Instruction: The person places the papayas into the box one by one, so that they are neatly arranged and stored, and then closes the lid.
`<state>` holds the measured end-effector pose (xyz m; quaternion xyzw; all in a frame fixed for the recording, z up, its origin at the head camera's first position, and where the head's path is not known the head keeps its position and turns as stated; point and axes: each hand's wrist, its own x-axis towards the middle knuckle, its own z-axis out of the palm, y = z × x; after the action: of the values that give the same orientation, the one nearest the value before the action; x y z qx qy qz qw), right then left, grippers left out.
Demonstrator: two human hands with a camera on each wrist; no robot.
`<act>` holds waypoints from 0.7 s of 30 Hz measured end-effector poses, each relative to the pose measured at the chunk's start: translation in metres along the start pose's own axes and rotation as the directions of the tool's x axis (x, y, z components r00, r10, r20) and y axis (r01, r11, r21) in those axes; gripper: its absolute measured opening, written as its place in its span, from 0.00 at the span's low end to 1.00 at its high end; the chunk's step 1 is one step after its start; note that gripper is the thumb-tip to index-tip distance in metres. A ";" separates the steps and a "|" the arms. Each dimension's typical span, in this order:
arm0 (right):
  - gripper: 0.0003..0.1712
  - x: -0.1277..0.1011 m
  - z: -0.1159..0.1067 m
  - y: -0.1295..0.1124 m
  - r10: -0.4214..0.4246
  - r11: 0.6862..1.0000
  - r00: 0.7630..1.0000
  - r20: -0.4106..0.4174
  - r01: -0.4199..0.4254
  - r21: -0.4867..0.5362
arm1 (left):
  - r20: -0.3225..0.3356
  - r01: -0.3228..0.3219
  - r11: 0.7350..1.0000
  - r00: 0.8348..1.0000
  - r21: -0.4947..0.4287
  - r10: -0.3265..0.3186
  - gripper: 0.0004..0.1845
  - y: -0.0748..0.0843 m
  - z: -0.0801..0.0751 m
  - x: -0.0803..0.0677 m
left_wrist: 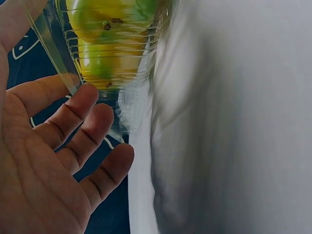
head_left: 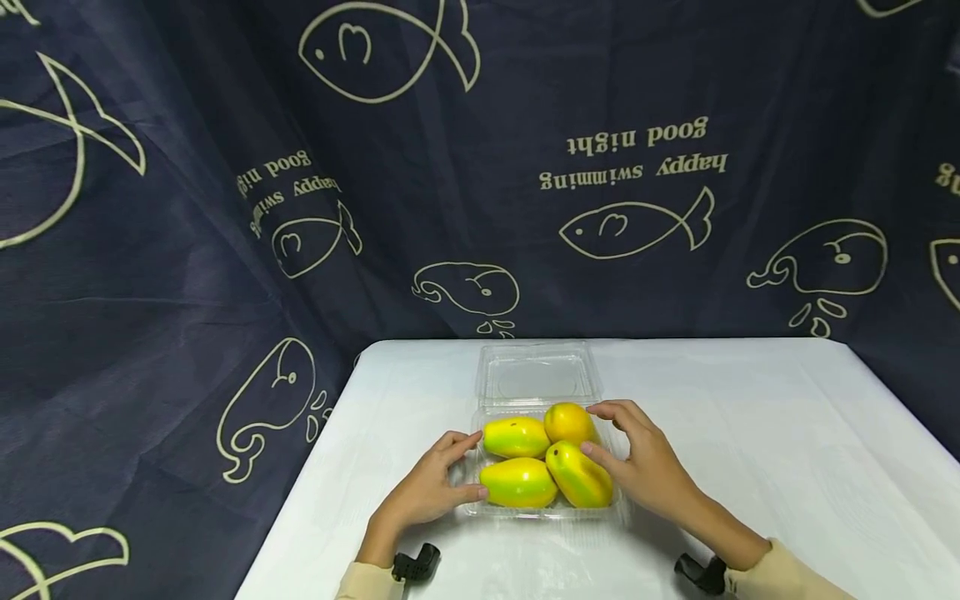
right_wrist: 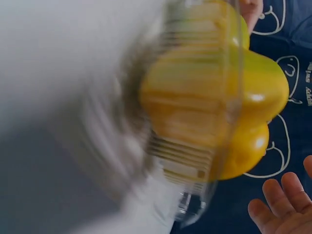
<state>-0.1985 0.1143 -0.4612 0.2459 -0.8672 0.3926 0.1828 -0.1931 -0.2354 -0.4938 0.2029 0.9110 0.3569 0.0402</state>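
A clear plastic clamshell box (head_left: pixel 542 514) sits on the table with its lid (head_left: pixel 537 372) folded back. Several smooth yellow-green oval fruits, mango- or papaya-like, fill it. My left hand (head_left: pixel 429 486) is at the box's left side, thumb and forefinger spread along the rim beside the upper left fruit (head_left: pixel 516 437) and lower left fruit (head_left: pixel 517 482). In the left wrist view its other fingers (left_wrist: pixel 80 124) are relaxed. At the right side, my right hand (head_left: pixel 651 461) has its thumb by the slanting lower right fruit (head_left: pixel 581 475) and its fingertips near the upper right fruit (head_left: pixel 570 423).
A white-covered table (head_left: pixel 750 417) extends to both sides of the box. Behind and to the left hangs a dark blue curtain (head_left: pixel 465 183) printed with fish and whales. Black wrist devices (head_left: pixel 416 563) are worn on both forearms.
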 end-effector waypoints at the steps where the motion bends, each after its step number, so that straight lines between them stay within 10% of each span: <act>1: 0.28 0.003 -0.001 0.001 -0.016 1.000 1.000 -0.007 0.016 -0.007 | -0.001 -0.001 1.000 1.000 0.003 0.001 0.48 0.000 0.000 0.000; 21: 0.33 0.063 -0.009 0.069 -0.129 0.984 0.992 0.004 0.128 -0.121 | -0.009 -0.012 0.999 1.000 0.041 0.013 0.48 -0.002 0.002 0.000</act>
<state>-0.2876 0.1427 -0.4647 0.2890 -0.8713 0.3274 0.2239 -0.1934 -0.2356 -0.4965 0.2076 0.9170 0.3394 0.0295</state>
